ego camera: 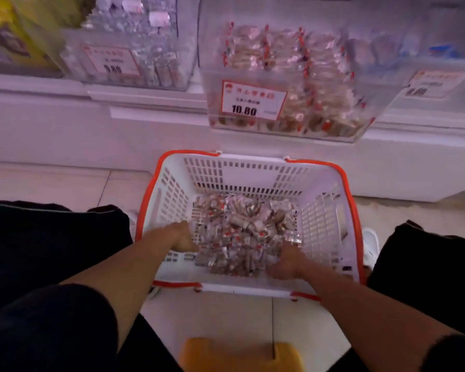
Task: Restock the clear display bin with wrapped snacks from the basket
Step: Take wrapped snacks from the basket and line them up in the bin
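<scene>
both hands (181, 236) (282, 263) in basket (322, 210), grip on snacks (239, 234) unclear; price-tagged bin (287, 76) above

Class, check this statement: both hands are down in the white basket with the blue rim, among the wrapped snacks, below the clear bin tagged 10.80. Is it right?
One detail is wrong: the head view shows the basket rim is orange-red, not blue. The rest holds: the left hand and right hand are among the wrapped snacks, below the clear bin tagged 10.80.
</scene>
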The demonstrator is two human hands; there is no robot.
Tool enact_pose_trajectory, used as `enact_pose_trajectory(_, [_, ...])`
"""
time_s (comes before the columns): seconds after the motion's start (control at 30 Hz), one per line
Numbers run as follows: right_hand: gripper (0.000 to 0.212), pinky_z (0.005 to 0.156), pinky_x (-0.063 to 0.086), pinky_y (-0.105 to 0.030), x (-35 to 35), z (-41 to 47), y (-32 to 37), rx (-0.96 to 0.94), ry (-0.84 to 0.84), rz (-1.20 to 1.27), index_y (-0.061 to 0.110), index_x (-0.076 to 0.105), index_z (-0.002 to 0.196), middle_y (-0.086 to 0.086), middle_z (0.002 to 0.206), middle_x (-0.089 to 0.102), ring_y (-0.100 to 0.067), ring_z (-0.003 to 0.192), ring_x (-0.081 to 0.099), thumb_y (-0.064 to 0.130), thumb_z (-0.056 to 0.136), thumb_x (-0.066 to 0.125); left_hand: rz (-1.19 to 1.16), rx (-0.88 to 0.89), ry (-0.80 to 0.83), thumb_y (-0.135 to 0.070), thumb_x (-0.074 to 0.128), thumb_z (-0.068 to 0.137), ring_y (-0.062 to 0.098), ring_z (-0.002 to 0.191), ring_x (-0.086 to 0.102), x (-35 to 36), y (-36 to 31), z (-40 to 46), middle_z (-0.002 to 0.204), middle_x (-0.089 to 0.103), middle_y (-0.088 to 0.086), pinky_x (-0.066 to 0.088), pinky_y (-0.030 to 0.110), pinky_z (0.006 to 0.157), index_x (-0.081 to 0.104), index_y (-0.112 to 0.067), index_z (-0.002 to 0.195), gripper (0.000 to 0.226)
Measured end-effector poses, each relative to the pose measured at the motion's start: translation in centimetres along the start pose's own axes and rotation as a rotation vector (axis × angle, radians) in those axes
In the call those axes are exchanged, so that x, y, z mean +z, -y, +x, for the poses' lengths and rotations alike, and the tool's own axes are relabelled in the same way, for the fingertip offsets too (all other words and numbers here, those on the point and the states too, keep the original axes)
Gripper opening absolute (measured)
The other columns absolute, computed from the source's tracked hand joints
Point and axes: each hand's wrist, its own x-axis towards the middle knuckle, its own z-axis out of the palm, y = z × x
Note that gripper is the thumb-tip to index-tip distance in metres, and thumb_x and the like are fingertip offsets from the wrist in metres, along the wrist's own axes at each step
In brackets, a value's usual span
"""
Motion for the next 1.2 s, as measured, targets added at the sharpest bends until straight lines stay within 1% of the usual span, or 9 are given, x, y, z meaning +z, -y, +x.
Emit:
enact_pose_trajectory(0.23, [0.1,0.101,0.049,-0.047,2.2,7.1,1.3,-0.025,-0.291,0.418,0.022,0.037,0.145,-0.013,0.141,0.05,-0.032,0.122,0.055,0.047,0.063,0.089,-0.567,-0.039,0.083,-0.048,0.075,0.083,0.036,0.138,0.041,5.9,-2.1,5.5,0.163,0.022,0.012,0.041,0.034,0.088,-0.006,-0.02,0.159,0.114])
enact_pose_trajectory(0.4, [0.101,0.108,0.038,-0.051,3.5,10.3,4.4,-0.085,-0.221,0.015,0.042,0.021,0.149,-0.022,0.154,0.019,-0.048,0.134,0.035,0.062,0.068,0.078,-0.657,-0.083,-0.024,-0.043,0.09,0.067,0.04,0.146,0.023,10.0,-5.0,8.6,0.163,0.007,0.017,0.03,0.045,0.117,-0.001,-0.025,0.158,0.13])
enact_pose_trajectory(0.47, [0.081,0.104,0.043,-0.05,4.1,11.1,4.8,-0.093,-0.241,-0.133,0.04,0.029,0.145,-0.021,0.148,0.026,-0.048,0.128,0.041,0.054,0.078,0.073,-0.755,-0.068,-0.113,-0.027,0.091,0.068,0.042,0.144,0.025,10.0,-5.0,9.6,0.162,0.003,0.021,0.034,0.045,0.114,0.003,-0.034,0.157,0.125])
enact_pose_trajectory(0.6, [0.036,0.073,0.047,-0.028,4.4,11.6,5.0,-0.214,-0.348,0.053,0.022,0.062,0.108,-0.006,0.108,0.059,-0.023,0.088,0.06,0.034,0.079,0.079,-0.615,-0.021,-0.279,-0.007,0.08,0.076,0.043,0.123,0.051,10.2,-4.4,10.6,0.145,0.04,0.025,0.048,0.04,0.099,0.009,-0.035,0.157,0.111])
enact_pose_trajectory(0.7, [0.031,0.067,0.048,-0.025,4.2,11.6,5.2,-0.172,-0.279,0.474,0.015,0.064,0.087,0.002,0.086,0.064,-0.013,0.078,0.059,0.019,0.069,0.089,-0.583,0.015,-0.447,-0.004,0.067,0.088,0.036,0.116,0.058,10.2,-4.5,10.9,0.133,0.057,0.017,0.049,0.035,0.093,0.032,-0.026,0.152,0.076])
enact_pose_trajectory(0.83, [0.026,0.049,0.054,-0.028,3.5,11.1,5.2,-0.051,-0.146,0.915,0.002,0.066,0.092,-0.011,0.085,0.07,-0.021,0.066,0.065,0.007,0.074,0.084,-0.687,0.029,-0.577,0.001,0.058,0.093,0.026,0.102,0.064,9.1,-4.4,11.0,0.118,0.068,0.013,0.053,0.031,0.087,0.062,-0.012,0.126,0.036])
enact_pose_trajectory(0.93, [0.023,0.041,0.044,-0.024,2.7,10.4,5.0,0.064,-0.069,1.062,-0.001,0.065,0.103,-0.012,0.074,0.065,-0.019,0.053,0.056,0.014,0.088,0.072,-0.699,0.025,-0.56,0.001,0.062,0.092,0.021,0.095,0.065,8.6,-4.1,10.7,0.114,0.071,0.012,0.053,0.025,0.077,0.071,-0.008,0.116,0.027])
enact_pose_trajectory(1.1, [0.018,0.039,0.029,-0.02,1.8,9.3,3.4,0.198,0.165,1.171,0.015,0.063,0.083,0.001,0.058,0.043,-0.012,0.048,0.03,0.029,0.093,0.057,-0.509,-0.171,-0.529,-0.011,0.064,0.093,0.036,0.098,0.066,7.7,-2.9,10.7,0.108,0.071,0.017,0.053,0.035,0.074,0.071,-0.005,0.108,0.018])
enact_pose_trajectory(1.2, [0.022,0.042,0.027,-0.019,1.8,8.8,2.8,0.201,0.23,1.046,0.017,0.064,0.081,0.004,0.055,0.042,-0.011,0.047,0.03,0.035,0.092,0.062,-0.696,-0.172,-0.379,-0.017,0.061,0.097,0.035,0.114,0.06,7.3,-2.6,10.9,0.128,0.063,0.016,0.053,0.04,0.092,0.059,-0.004,0.129,0.034])
